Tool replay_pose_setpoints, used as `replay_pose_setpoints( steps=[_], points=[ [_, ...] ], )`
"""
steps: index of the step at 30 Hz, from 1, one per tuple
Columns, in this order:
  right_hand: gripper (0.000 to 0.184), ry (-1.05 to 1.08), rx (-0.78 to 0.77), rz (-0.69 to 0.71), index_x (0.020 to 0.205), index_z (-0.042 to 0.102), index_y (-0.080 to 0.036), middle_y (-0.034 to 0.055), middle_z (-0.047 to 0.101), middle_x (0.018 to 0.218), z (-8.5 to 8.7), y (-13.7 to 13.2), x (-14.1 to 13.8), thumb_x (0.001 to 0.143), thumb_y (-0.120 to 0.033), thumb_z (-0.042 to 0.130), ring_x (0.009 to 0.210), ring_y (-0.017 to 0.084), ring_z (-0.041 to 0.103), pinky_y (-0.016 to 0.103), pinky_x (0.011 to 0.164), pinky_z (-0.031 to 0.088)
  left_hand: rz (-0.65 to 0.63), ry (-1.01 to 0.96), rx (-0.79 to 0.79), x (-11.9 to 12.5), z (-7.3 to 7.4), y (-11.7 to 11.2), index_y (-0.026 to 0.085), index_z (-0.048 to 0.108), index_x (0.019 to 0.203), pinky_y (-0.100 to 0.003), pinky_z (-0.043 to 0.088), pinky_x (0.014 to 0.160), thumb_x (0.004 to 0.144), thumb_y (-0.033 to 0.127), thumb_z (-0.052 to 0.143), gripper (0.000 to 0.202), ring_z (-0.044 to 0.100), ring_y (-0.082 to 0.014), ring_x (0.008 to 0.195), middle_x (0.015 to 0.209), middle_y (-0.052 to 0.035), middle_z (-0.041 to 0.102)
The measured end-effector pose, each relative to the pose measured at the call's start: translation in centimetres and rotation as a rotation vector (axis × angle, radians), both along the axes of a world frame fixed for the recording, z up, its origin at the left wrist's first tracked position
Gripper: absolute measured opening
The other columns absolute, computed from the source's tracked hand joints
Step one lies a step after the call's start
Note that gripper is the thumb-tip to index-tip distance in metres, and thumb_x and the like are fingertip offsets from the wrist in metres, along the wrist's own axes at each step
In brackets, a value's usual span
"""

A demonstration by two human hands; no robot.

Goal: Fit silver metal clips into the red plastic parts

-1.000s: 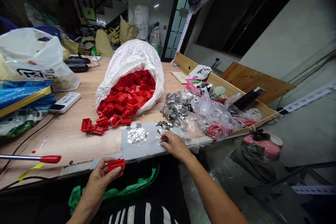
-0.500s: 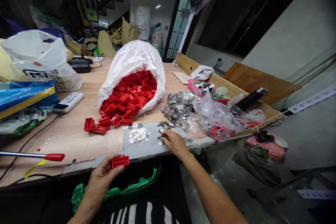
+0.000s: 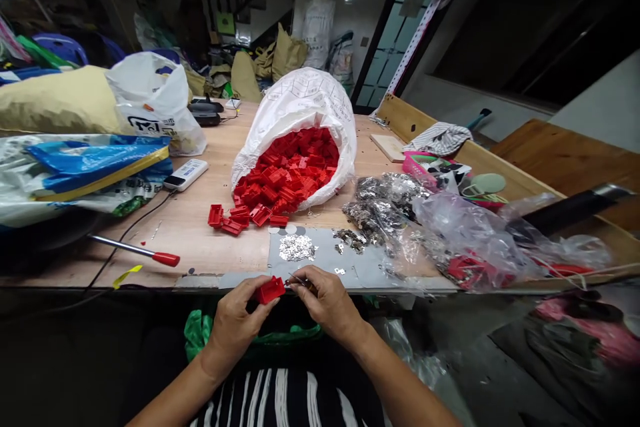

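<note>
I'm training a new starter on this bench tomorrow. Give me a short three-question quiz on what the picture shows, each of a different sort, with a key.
1. True or false: the left hand holds a red plastic part.
2. Where do the loose red parts on the table spill from? A) the white sack B) the blue bag C) the pink basket
3. Fill in: the right hand pinches a small ____ piece beside the red part.

Key: 1 true; 2 A; 3 metal
</note>
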State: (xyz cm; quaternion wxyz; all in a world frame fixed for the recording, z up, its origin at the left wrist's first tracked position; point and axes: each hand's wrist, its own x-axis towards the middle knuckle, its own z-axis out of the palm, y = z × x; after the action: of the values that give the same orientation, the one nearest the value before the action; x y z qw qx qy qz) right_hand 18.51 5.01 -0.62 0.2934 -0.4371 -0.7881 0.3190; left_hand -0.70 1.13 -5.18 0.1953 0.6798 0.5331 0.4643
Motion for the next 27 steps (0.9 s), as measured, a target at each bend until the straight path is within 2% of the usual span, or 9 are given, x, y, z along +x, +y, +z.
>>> replay_pose_setpoints(
  steps=[4,8,15,18,22,27],
  points=[
    [0.01,-0.066,0.059,0.024,0.091,0.061,-0.022,0.0027,0.063,0.082,-0.9,0.2,-0.4,0.087,-0.017,0.054,0.077,0.017,0.059,0.027,0.07,0.044,-0.038,0.055,0.012,0.1,0.5,-0.1,0.021,0.064,0.108,-0.031,0.055,0.08,0.082,0.024,0.062,0.026,0.069,-0.0214,0.088,0.097,-0.0069,0.073],
    [0.013,-0.09,0.074,0.059,0.093,0.061,-0.022,0.0038,0.063,0.083,-1.0,0.2,-0.4,0.087,-0.015,0.052,0.077,0.017,0.06,0.028,0.07,0.045,-0.048,0.046,0.026,0.2,0.6,-0.1,0.022,0.063,0.109,-0.031,0.054,0.081,0.082,0.024,0.061,0.027,0.068,-0.0215,0.09,0.099,-0.0068,0.072],
    [0.019,-0.031,0.07,0.079,0.092,0.062,-0.022,0.0032,0.061,0.087,-1.2,-0.4,-1.1,0.085,-0.009,0.05,0.081,0.016,0.058,0.028,0.074,0.045,-0.072,0.007,0.042,0.5,0.5,-0.2,0.021,0.064,0.108,-0.03,0.053,0.082,0.081,0.022,0.062,0.027,0.068,-0.0209,0.09,0.099,-0.0063,0.072],
    [0.015,0.032,0.006,0.067,0.089,0.063,-0.021,0.0032,0.059,0.084,-1.2,-0.6,-1.3,0.089,-0.017,0.049,0.079,0.016,0.056,0.027,0.073,0.044,-0.042,-0.01,0.024,0.5,0.6,-0.4,0.021,0.064,0.107,-0.03,0.054,0.08,0.081,0.023,0.062,0.026,0.069,-0.0209,0.088,0.098,-0.0061,0.073],
    [0.019,0.129,-0.16,0.086,0.092,0.066,-0.021,0.0032,0.058,0.086,-1.3,-0.3,-0.8,0.092,-0.026,0.048,0.079,0.015,0.056,0.026,0.072,0.045,0.0,-0.016,-0.006,0.4,0.7,-0.6,0.021,0.064,0.107,-0.032,0.054,0.08,0.082,0.024,0.062,0.025,0.068,-0.0218,0.089,0.098,-0.0069,0.072],
    [0.017,0.188,-0.261,-0.036,0.097,0.063,-0.02,0.0008,0.061,0.086,-1.7,0.4,-0.2,0.088,-0.032,0.054,0.075,0.014,0.054,0.026,0.07,0.043,-0.021,-0.003,0.0,0.4,0.6,-0.8,0.022,0.063,0.109,-0.032,0.054,0.08,0.083,0.023,0.061,0.026,0.068,-0.0214,0.09,0.099,-0.0071,0.072]
  ],
)
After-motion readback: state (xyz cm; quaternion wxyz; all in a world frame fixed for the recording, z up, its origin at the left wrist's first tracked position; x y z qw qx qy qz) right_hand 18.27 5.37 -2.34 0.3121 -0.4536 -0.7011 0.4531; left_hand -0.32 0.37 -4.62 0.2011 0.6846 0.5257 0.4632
